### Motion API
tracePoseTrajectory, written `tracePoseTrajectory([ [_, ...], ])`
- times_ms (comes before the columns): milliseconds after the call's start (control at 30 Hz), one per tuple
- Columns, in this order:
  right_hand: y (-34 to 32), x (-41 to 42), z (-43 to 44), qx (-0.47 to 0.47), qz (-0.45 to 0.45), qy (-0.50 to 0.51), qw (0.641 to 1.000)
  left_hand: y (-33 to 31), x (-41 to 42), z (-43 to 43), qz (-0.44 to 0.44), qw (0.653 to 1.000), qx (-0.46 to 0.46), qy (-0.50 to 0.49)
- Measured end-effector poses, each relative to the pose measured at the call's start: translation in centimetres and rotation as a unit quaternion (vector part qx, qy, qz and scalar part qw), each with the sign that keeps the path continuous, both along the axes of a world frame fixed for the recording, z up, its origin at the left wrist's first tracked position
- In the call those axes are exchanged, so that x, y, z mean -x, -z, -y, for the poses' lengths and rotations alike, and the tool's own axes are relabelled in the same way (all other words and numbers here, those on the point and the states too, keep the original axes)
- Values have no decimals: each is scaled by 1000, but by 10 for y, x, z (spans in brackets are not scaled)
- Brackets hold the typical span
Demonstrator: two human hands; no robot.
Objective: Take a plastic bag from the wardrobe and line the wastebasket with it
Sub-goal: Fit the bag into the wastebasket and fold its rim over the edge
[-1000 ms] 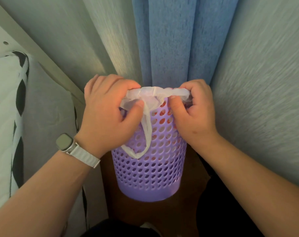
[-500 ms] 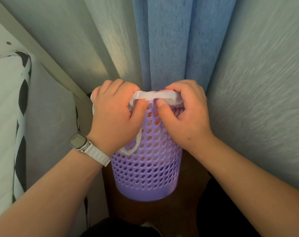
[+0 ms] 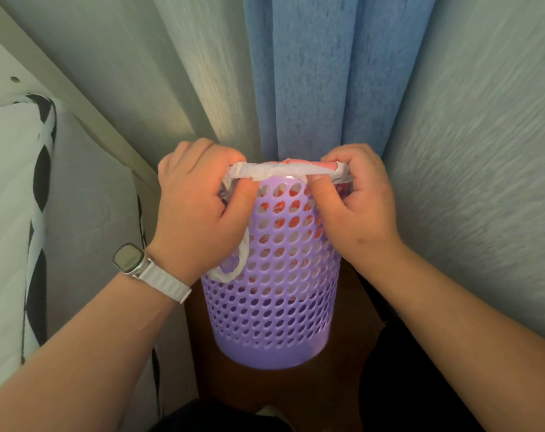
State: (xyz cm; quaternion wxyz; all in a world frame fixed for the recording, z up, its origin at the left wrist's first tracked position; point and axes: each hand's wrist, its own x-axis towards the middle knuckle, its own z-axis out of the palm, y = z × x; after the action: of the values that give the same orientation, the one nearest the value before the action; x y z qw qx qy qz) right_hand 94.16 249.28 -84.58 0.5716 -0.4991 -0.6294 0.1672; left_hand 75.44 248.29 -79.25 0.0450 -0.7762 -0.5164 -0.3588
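The left grip (image 3: 199, 207) pinches the plastic bag (image 3: 274, 171) by its rolled edge at the wastebasket (image 3: 274, 291) rim, a handle loop (image 3: 233, 269) dangling below; the right grip (image 3: 358, 207) pinches the same edge opposite. The film looks thin, light, slippery and easily torn, best held by that rolled hem. The far rim is hidden; the red inside is perhaps print on the bag.

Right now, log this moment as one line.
left hand: pinches bag | right hand: pinches bag | bag: edge folded over basket rim | basket: upright on floor | bag loop: hangs outside
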Motion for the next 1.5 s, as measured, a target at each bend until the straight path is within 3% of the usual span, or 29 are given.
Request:
tracePoseTrajectory([
  [200,-7,9,7,-12,30,50,998,-7,-26,22,-90,995,-4,-38],
  [467,-17,19,16,3,31,21,999,1,-25,9,-29,999,-10,-34],
  [600,-14,11,12,-27,21,-24,999,4,-11,2,-20,999,20,-20],
  [833,-2,-3,1,9,11,-59,998,-1,-1,-1,-15,1000,8,-8],
  [1067,-2,0,3,-14,25,-29,999,-2,-3,2,14,1000,-2,-2],
  [1300,-5,6,8,-31,53,-2,998,-7,-13,17,-69,998,9,-12],
  [1500,-5,11,12,-18,70,-9,997,-6,-18,15,-77,997,23,19],
])
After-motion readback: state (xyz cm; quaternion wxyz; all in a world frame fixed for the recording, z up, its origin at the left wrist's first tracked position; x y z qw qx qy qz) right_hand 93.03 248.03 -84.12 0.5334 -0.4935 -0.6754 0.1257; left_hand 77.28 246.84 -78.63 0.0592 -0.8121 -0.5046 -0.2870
